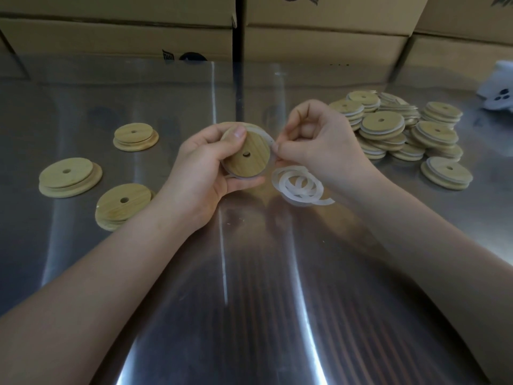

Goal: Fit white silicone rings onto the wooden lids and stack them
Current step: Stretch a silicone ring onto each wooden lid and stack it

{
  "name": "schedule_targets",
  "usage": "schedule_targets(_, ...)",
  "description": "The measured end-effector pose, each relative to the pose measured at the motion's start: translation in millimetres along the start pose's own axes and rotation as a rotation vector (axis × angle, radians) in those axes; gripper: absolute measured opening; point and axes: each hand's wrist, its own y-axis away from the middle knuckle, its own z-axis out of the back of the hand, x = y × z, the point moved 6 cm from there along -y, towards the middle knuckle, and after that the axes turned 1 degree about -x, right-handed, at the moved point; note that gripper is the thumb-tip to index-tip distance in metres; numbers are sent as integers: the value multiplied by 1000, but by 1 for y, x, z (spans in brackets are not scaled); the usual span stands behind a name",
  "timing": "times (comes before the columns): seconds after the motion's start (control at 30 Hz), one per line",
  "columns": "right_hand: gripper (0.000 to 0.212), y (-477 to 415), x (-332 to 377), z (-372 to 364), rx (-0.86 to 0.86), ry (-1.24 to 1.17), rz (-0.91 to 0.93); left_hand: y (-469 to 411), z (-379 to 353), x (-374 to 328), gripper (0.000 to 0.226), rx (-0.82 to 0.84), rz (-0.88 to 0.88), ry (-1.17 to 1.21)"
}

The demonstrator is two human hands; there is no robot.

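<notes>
My left hand (204,168) grips a round wooden lid (249,158) with a centre hole, thumb pressed on its upper edge. A white silicone ring (267,136) sits partly around the lid's rim. My right hand (313,143) pinches that ring at the lid's right edge. Below my right hand, several loose white rings (299,186) lie in a small heap on the metal table. Three bare wooden lids rest at the left: one far (135,137), one at the left edge (69,177), one near my left wrist (122,202).
A pile of ringed lids (399,132) spreads over the right side of the steel table (249,273). Cardboard boxes (116,34) line the back. A white object (499,87) lies at the far right edge.
</notes>
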Motion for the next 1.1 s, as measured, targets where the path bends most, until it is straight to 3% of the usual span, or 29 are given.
schedule_targets(0.57, 30, -1, -4, -2, 66, -58, -31, -2, 5, 5, 15, 20, 50, 13)
schedule_targets(1.1, 24, 0, -4, -1, 15, 3, -12, -2, 2, 6, 19, 40, 63, -28)
